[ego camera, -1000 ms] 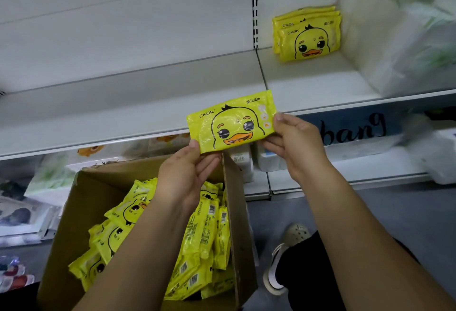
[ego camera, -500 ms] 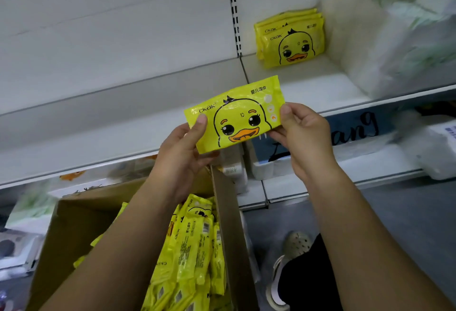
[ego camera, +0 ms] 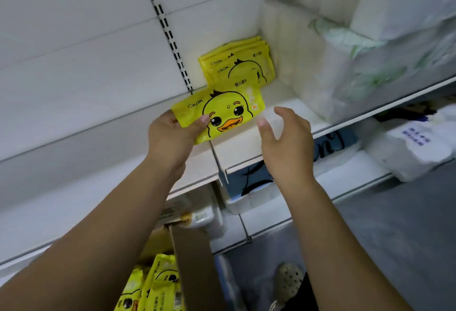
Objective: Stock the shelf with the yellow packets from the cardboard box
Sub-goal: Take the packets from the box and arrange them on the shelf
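My left hand (ego camera: 170, 135) grips a yellow packet (ego camera: 227, 110) with a duck face by its left end, holding it over the white shelf (ego camera: 246, 147). A small stack of the same yellow packets (ego camera: 239, 63) leans against the shelf's back wall just behind it. My right hand (ego camera: 286, 135) hovers beside the held packet's right end, fingers apart, touching nothing. The cardboard box (ego camera: 195, 261) stands below at the bottom, with more yellow packets (ego camera: 153, 286) upright inside it.
Bulky white plastic-wrapped packs (ego camera: 345, 63) fill the shelf's right side. A lower shelf holds a blue-lettered pack (ego camera: 259, 184) and white packs (ego camera: 414, 150). A slotted metal upright (ego camera: 167, 29) runs up the back wall. A shoe (ego camera: 288, 281) stands on the grey floor.
The packet has risen from in front of the shelf edge to over the shelf. My right hand let go of its right end and now stays open beside it.
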### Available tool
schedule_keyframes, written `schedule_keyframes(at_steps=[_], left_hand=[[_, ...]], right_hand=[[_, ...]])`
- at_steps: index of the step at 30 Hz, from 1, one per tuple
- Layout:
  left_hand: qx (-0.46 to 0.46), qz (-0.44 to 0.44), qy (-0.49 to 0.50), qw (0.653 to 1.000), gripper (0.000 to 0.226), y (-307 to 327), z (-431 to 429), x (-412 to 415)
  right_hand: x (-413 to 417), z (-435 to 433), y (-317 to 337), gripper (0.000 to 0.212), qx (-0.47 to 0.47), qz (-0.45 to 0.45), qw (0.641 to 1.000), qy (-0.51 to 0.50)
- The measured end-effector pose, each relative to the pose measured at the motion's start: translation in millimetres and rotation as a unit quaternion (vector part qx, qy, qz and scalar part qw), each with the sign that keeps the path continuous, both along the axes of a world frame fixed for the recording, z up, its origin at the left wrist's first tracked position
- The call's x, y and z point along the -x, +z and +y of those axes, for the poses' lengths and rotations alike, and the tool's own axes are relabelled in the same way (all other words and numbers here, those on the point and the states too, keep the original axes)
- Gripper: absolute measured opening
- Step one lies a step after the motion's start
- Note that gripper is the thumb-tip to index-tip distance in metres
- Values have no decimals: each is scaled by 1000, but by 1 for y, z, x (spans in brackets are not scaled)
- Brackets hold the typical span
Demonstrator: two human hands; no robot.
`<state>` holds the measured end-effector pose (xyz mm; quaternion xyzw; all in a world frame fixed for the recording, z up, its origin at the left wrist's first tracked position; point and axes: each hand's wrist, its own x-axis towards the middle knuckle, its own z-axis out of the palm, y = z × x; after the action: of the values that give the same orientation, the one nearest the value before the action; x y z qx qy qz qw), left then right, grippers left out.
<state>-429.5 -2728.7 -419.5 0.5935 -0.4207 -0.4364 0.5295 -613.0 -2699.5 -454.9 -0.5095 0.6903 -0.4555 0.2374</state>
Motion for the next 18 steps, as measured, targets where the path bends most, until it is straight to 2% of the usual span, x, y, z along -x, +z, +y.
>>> schedule_keyframes(at_steps=[4, 7, 18], left_hand=[[41, -80, -10, 996, 28, -14, -50, 23], [43, -146, -4, 988, 20, -23, -85, 40], [80, -237, 39, 967, 32, -48, -139, 55]], right_hand=[[4, -21, -6, 75, -85, 148, 984, 40], [9, -31, -12, 90, -147, 218, 962, 71], [5, -41, -19, 92, -175, 239, 953, 69]])
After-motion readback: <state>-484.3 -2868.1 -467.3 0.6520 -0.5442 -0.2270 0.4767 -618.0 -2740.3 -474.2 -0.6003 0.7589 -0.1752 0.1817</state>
